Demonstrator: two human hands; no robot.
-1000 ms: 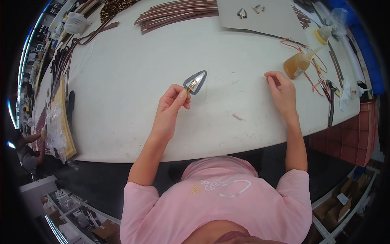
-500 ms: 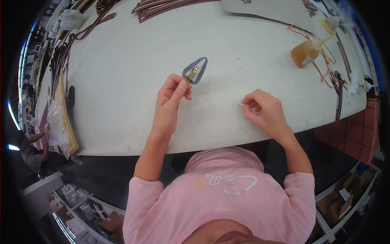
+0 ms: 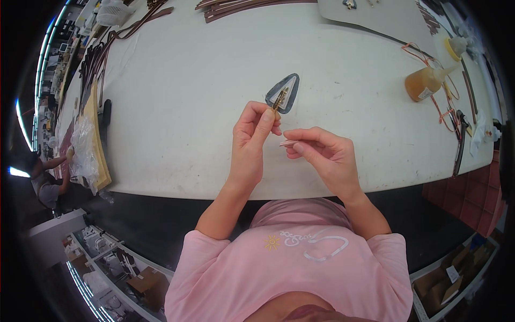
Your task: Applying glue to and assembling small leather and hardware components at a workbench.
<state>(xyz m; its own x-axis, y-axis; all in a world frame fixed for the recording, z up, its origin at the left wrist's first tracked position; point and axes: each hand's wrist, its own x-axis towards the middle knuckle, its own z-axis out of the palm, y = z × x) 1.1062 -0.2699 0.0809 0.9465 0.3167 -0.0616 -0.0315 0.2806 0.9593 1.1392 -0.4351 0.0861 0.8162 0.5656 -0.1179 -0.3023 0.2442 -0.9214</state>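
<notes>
My left hand (image 3: 251, 137) is closed in a pinch on a gold-coloured metal fitting (image 3: 279, 100). The fitting lies against a triangular piece (image 3: 294, 97) with rounded corners, a dark blue-grey border and a pale middle, held up above the table. Whether the two are fastened together I cannot tell. Just to the right, my right hand (image 3: 328, 155) pinches a thin, short, pale pinkish strip (image 3: 288, 143) between thumb and fingers. The strip's end points toward my left hand, with a small gap between them.
Around the white table (image 3: 177, 123) are brown straps (image 3: 241, 9) at the back, a grey board (image 3: 370, 19), an amber-filled bottle (image 3: 421, 84) and orange cord (image 3: 445, 114) at right. Left stand a yellow board (image 3: 99, 145) and plastic wrap (image 3: 83, 150). Another person (image 3: 48, 180) is farther left.
My right hand has moved left, close to my left hand, bringing the pale strip with it. My left hand still grips the fitting. The whole view has shifted somewhat.
</notes>
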